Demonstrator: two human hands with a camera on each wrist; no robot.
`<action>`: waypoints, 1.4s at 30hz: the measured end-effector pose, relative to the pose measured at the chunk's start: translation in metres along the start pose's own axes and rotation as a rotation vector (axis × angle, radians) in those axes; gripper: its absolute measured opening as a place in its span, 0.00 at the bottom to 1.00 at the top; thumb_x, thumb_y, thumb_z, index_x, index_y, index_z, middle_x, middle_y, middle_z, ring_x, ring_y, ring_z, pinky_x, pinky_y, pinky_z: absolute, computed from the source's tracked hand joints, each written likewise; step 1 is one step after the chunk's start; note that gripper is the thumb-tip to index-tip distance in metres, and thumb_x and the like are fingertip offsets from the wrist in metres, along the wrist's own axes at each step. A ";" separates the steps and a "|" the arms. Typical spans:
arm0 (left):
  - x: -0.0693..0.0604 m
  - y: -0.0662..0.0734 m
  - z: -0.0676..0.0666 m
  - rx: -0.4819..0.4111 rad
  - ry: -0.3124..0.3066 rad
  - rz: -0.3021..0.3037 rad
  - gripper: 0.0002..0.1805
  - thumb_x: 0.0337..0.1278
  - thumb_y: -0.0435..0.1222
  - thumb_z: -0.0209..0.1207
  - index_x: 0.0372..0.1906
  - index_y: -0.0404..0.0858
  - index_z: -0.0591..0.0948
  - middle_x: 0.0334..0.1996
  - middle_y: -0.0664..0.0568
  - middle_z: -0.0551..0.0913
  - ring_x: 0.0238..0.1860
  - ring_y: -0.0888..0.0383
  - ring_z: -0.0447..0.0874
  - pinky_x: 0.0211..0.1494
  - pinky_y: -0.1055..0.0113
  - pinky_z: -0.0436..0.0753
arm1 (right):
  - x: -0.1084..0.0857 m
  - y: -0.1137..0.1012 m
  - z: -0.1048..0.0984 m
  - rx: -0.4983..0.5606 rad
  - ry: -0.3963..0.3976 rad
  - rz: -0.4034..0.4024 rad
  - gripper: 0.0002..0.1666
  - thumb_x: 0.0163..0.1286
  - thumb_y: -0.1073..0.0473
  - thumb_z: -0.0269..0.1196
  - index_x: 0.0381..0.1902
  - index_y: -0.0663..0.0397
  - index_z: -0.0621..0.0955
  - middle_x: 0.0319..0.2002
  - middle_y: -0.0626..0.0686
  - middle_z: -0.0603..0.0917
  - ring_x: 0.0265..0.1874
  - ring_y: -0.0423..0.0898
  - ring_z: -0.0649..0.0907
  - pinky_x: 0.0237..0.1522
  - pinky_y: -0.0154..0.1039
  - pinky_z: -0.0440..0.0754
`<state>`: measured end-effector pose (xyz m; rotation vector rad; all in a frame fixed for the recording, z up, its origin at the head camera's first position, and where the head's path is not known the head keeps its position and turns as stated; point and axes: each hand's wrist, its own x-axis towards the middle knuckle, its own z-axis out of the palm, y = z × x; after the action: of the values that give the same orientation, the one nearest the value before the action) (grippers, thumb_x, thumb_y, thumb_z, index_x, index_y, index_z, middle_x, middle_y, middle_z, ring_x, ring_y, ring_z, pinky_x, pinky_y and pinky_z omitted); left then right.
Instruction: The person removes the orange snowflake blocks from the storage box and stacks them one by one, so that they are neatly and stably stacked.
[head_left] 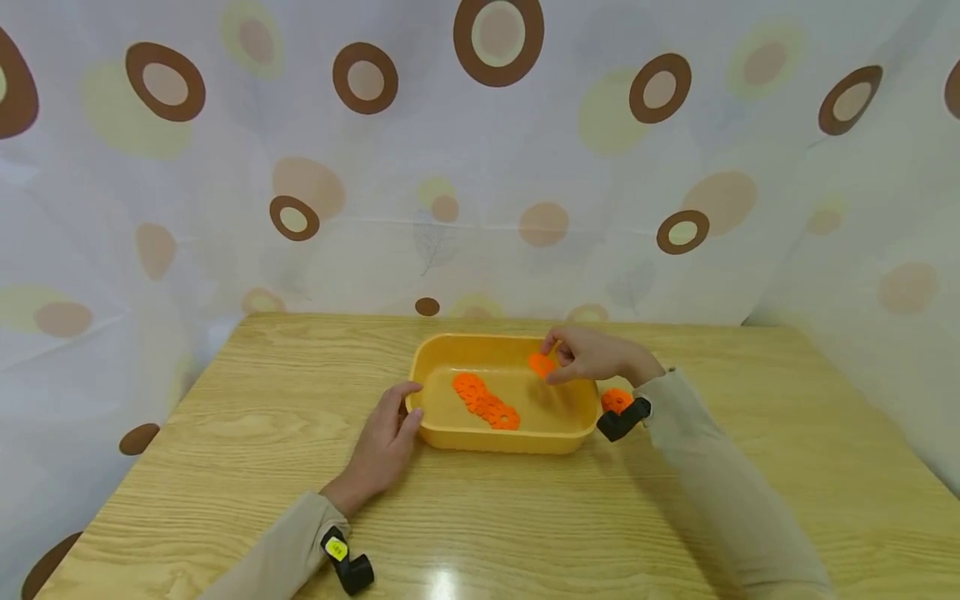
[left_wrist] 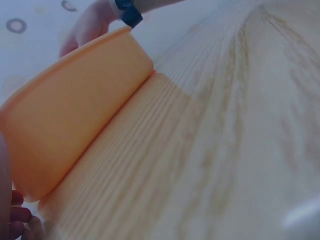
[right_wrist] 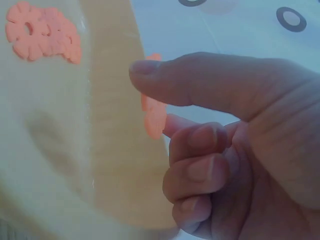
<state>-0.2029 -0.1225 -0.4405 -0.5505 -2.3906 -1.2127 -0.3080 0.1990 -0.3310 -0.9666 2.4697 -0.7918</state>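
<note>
A yellow plastic basin stands on the table, and my left hand holds its left end by the rim. In the left wrist view, curled fingers show beside the basin's outer wall. Over the basin's right part, my right hand pinches an orange slotted disc between thumb and finger. The right wrist view shows that disc edge-on, partly behind the thumb. Several more orange slotted discs lie overlapping in a slanting row on the basin floor.
More orange discs sit on the table just right of the basin, partly hidden by the right wrist's black camera. Behind the wooden table hangs a white curtain with brown rings.
</note>
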 end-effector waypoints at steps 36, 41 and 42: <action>-0.001 -0.002 0.000 0.010 0.012 0.024 0.17 0.67 0.34 0.51 0.58 0.33 0.71 0.34 0.51 0.70 0.34 0.60 0.68 0.39 0.66 0.71 | -0.046 0.025 0.013 0.241 0.143 0.022 0.25 0.68 0.63 0.61 0.55 0.70 0.65 0.19 0.53 0.72 0.14 0.51 0.70 0.20 0.39 0.73; 0.000 -0.001 0.000 0.009 0.011 0.012 0.17 0.67 0.34 0.51 0.58 0.33 0.71 0.34 0.51 0.70 0.34 0.59 0.68 0.39 0.66 0.71 | -0.052 0.027 0.007 0.263 0.146 0.032 0.25 0.68 0.63 0.61 0.55 0.71 0.64 0.18 0.53 0.71 0.14 0.47 0.69 0.20 0.36 0.72; 0.000 0.000 0.001 0.007 0.011 0.009 0.17 0.67 0.34 0.51 0.58 0.33 0.71 0.34 0.51 0.70 0.34 0.59 0.68 0.40 0.66 0.71 | -0.054 0.028 0.006 0.273 0.145 0.034 0.25 0.68 0.63 0.60 0.55 0.71 0.64 0.18 0.52 0.70 0.14 0.45 0.68 0.20 0.35 0.72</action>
<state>-0.2031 -0.1221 -0.4412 -0.5509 -2.3800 -1.1999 -0.2813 0.2518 -0.3456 -0.7909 2.4047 -1.1886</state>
